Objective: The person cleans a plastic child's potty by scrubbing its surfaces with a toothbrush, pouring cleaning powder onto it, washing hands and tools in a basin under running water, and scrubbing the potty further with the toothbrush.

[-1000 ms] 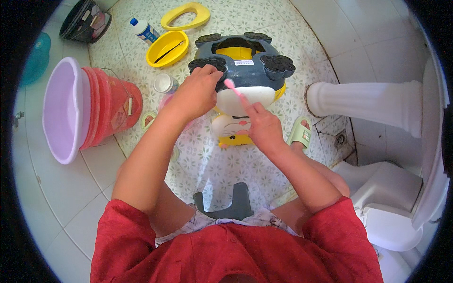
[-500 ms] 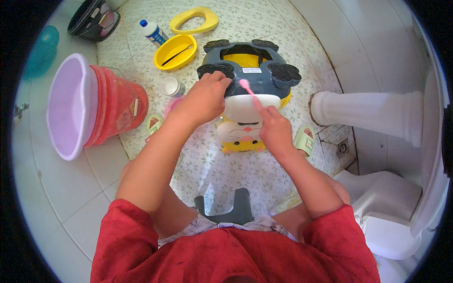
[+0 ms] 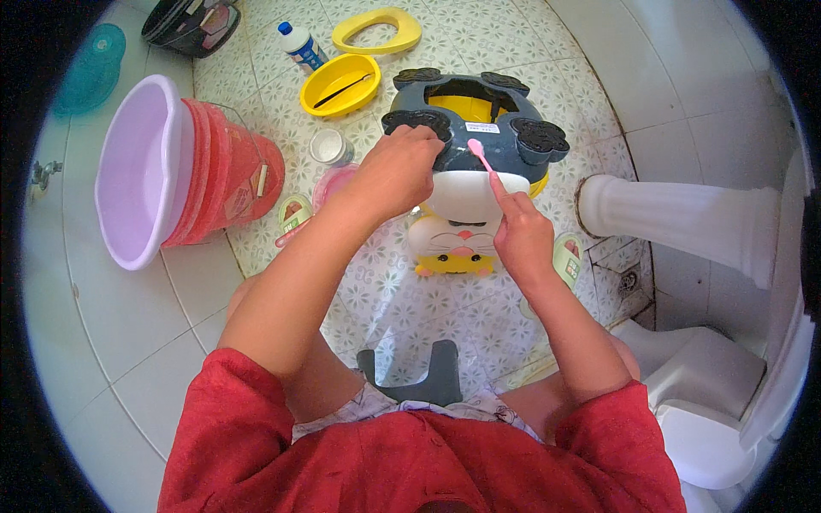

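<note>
A child's potty [image 3: 506, 160] with a dark grey base, black patterned feet and a yellow and white animal face lies tipped over on the floor before me. My left hand [image 3: 398, 171] is closed on its near left foot, the fingertips partly hidden. In my right hand [image 3: 523, 227] is a pink toothbrush [image 3: 484, 159], gripped by the handle, its head against the grey underside below a white label. Beyond the potty lie a yellow seat ring [image 3: 406, 39] and, to its left, a yellow bowl [image 3: 310, 92] holding a black brush [image 3: 342, 90].
A white bottle with a blue cap [image 3: 299, 47] and a white tub [image 3: 329, 147] stand left of the potty. Red buckets [image 3: 248, 175] with a lilac basin [image 3: 141, 179] sit at the left. On the right are a white pedestal [image 3: 676, 218] and a toilet [image 3: 701, 436].
The view has shifted slightly, so most things appear further right. The toothbrush head has moved a little across the grey underside. My left hand keeps its hold on the foot.
</note>
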Tool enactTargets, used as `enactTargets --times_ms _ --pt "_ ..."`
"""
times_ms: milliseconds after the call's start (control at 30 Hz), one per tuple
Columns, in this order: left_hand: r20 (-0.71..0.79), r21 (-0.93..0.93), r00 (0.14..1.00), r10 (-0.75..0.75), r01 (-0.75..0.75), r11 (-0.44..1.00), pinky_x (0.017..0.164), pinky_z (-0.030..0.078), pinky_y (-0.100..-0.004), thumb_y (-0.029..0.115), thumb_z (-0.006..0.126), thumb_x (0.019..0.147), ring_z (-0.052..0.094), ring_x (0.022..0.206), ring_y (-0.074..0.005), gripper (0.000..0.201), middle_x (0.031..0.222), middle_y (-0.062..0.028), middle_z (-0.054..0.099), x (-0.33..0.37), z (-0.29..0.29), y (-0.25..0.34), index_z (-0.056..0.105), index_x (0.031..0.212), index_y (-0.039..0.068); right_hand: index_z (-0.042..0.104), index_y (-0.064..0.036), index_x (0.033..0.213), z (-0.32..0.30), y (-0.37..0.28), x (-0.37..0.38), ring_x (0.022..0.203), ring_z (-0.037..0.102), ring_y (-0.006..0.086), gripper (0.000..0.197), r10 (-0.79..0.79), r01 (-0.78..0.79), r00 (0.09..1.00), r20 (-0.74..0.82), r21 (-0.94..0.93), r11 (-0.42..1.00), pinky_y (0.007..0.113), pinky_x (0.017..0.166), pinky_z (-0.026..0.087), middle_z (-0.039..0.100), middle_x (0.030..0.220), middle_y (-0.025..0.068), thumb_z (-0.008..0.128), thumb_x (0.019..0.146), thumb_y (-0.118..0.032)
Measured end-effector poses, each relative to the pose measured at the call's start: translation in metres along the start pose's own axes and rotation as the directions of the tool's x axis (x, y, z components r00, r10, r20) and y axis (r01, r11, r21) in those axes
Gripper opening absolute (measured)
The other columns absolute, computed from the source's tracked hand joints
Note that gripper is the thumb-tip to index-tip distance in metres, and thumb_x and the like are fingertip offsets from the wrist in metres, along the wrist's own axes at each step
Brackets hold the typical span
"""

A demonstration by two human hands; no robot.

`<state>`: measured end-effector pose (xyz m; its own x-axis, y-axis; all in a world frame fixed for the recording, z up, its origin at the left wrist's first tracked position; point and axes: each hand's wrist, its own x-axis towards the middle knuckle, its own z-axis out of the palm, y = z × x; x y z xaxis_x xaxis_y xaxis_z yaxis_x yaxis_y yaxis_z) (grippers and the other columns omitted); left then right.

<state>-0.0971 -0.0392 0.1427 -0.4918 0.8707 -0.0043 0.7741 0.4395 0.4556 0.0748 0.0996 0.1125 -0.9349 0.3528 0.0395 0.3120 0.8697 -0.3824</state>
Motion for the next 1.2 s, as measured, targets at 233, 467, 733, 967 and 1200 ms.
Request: enactTargets --times_ms 233,467,733,967,1200 --pt "0.098 -0.023 0.994 -0.054 0.056 0.998 0.09 0.045 -0.0396 -0.005 0.052 0.07 0.055 0.101 -0.0338 0.038 0.11 -0.0183 0.059 0.004 -0.005 0.005 0.061 0.107 -0.003 0.046 -0.0218 0.134 0.009 -0.006 -0.011 0.073 0.063 0.0285 0.079 -0.065 0.066 0.987 0.15 -0.004 0.998 0.041 0.06 0.052 0.057 0.086 0.0074 0.075 0.061 -0.012" --pt "0.051 -0.033 0.998 -0.026 0.028 0.999 0.09 0.046 -0.04 -0.005 0.053 0.07 0.056 0.099 -0.0343 0.038 0.108 -0.0184 0.059 0.002 -0.001 0.002 0.061 0.107 -0.004 0.042 -0.0247 0.137 0.009 0.006 -0.001 0.075 0.063 0.0281 0.081 0.019 -0.013 0.998 0.066 -0.081 0.997 0.041 0.061 0.052 0.056 0.088 0.0076 0.071 0.063 -0.006" --pt "0.059 -0.015 0.997 -0.039 0.04 0.999 0.09 0.045 -0.0398 -0.004 0.053 0.07 0.056 0.1 -0.0344 0.037 0.109 -0.0185 0.06 0.003 -0.001 0.001 0.061 0.106 -0.004 0.045 -0.023 0.135 0.008 -0.004 -0.006 0.07 0.061 0.0294 0.072 -0.074 0.076 0.991 0.108 -0.011 0.997 0.04 0.06 0.052 0.057 0.088 0.0073 0.055 0.069 0.005" --pt "0.087 -0.015 0.995 -0.053 0.055 0.998 0.09 0.045 -0.0395 -0.004 0.053 0.07 0.055 0.101 -0.034 0.037 0.111 -0.0181 0.059 0.003 -0.002 0.004 0.061 0.107 -0.003 0.041 -0.0216 0.137 0.009 -0.007 -0.007 0.076 0.062 0.0285 0.088 -0.074 0.072 0.98 0.186 0.016 0.997 0.041 0.063 0.051 0.055 0.091 0.0076 0.08 0.059 -0.014" --pt "0.096 0.016 0.995 0.011 -0.013 1.0 0.098 0.041 -0.0376 -0.004 0.053 0.071 0.05 0.112 -0.033 0.037 0.12 -0.018 0.056 0.002 0.004 0.008 0.062 0.107 -0.002 0.04 -0.022 0.137 0.0 0.002 0.007 0.077 0.061 0.0311 0.086 0.041 -0.044 0.995 0.09 0.033 0.998 0.043 0.065 0.051 0.054 0.091 0.0095 0.079 0.061 -0.014"
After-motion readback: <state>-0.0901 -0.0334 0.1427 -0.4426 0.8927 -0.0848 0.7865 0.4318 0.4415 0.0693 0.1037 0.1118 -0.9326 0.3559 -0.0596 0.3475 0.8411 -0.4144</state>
